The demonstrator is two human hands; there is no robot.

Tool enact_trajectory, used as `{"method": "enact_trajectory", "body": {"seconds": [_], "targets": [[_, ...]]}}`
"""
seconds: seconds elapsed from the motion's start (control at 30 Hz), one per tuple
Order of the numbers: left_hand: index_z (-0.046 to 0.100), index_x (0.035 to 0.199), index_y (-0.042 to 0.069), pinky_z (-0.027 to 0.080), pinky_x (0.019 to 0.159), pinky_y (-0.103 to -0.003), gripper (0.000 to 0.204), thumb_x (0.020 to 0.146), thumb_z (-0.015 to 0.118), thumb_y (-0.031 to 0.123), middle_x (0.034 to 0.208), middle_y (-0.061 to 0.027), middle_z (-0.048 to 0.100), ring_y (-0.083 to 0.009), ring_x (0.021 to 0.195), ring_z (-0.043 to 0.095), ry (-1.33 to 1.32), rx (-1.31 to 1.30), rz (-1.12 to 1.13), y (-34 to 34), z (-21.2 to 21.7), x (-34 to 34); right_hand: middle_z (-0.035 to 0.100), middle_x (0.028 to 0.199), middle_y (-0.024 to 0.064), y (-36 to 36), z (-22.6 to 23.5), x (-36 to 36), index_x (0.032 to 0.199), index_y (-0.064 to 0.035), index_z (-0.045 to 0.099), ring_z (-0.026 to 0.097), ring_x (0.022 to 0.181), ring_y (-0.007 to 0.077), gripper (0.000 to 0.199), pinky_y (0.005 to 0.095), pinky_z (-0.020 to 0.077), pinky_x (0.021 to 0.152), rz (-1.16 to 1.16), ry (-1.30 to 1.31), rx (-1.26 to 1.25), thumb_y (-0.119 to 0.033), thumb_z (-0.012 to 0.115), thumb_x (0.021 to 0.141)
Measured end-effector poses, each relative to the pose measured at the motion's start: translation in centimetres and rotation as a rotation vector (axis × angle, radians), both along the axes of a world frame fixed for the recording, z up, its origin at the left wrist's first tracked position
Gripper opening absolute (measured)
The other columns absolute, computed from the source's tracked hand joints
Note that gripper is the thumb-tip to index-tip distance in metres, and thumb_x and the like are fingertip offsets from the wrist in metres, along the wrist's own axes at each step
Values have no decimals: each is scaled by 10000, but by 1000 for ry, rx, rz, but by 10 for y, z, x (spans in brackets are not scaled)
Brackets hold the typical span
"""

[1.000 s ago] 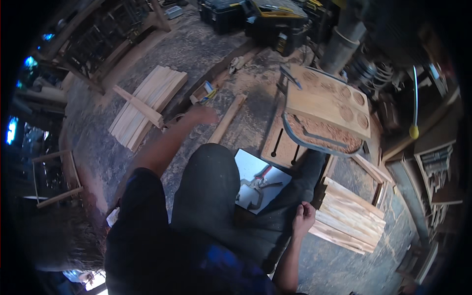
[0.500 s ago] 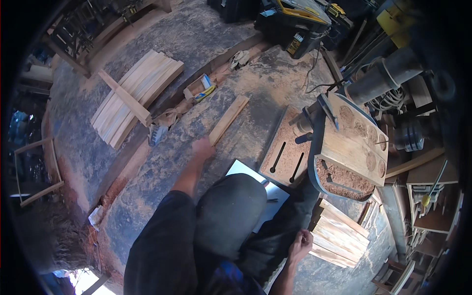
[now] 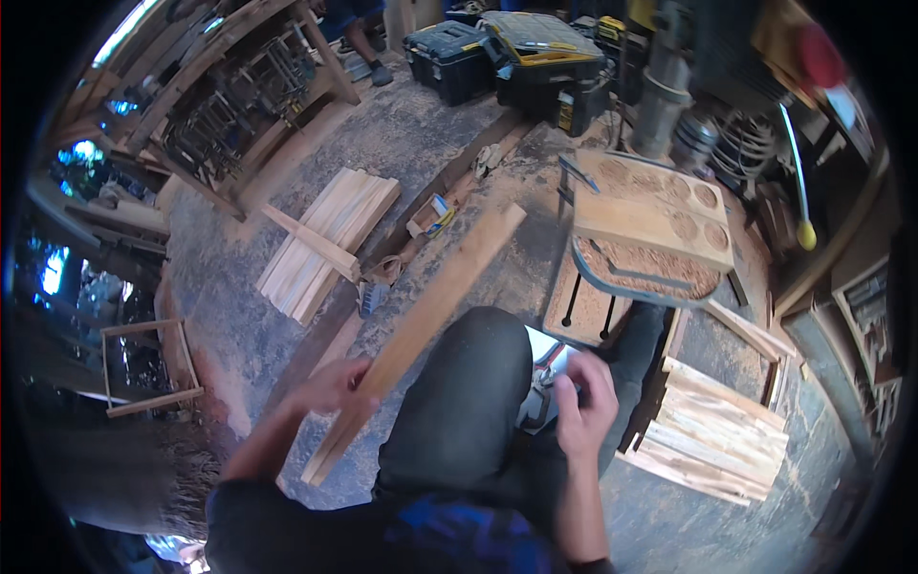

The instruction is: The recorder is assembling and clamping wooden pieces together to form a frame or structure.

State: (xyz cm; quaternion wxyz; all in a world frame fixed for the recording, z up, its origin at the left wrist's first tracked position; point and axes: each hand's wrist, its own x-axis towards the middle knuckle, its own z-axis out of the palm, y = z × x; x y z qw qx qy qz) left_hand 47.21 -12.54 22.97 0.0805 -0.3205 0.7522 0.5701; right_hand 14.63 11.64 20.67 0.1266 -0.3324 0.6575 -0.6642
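Note:
My left hand grips a long narrow wooden slat near its lower end; the slat rises diagonally over my dark-trousered knee toward the sawdust-covered floor beyond. My right hand hovers by my right knee with fingers curled, just over a white sheet with a small red-and-grey object on it; whether it grips anything is unclear.
A stack of slats with a cross piece lies on the floor at left. A drill press table with a holed wooden board stands ahead right. More cut slats are piled at right. Black tool cases sit at the back.
My left hand reached out to the slat lying on the floor, took hold of it and lifted it back toward me. My right hand rose from beside my leg to the white sheet.

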Motion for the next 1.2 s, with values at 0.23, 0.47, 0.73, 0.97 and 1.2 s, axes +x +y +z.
{"method": "enact_trajectory", "body": {"seconds": [0.23,0.47,0.73,0.97,1.2], "targets": [[629,1041,37,473,678,-319,473,826,813,417,804,-45,601,-135,762,580,-104,-48,-273,124,27,-25,574,1284,133,-7,23,-14,1568,-69,266,620,1029,148,821,293,530,877,165,-637,-355,-74,730,891],[563,1051,-1,493,751,-415,508,950,616,494,873,-171,636,-291,823,656,-237,-65,-424,165,-21,-66,586,994,-21,63,-36,-34,1362,-63,534,567,814,47,519,201,452,693,-80,-743,-281,-43,744,887],[500,1194,11,497,870,-451,409,1034,474,385,1042,-240,677,-399,992,679,-204,157,-252,184,-50,-72,613,1062,4,87,-62,-33,1354,-11,545,591,856,54,513,202,479,736,-214,-743,-245,-9,744,882],[515,1172,13,506,864,-434,384,1026,498,367,1024,-199,702,-351,985,698,-277,171,-239,183,-38,-87,640,1074,45,85,-61,-35,1348,-1,542,623,845,76,499,215,511,756,-215,-747,-211,57,714,883],[491,1270,-11,524,891,-384,416,1033,463,329,1033,-154,726,-244,975,708,-273,194,-307,179,-36,-98,653,1009,31,80,-61,-32,1327,-11,572,618,805,59,445,198,475,669,-285,-759,-211,-8,721,907]]}}
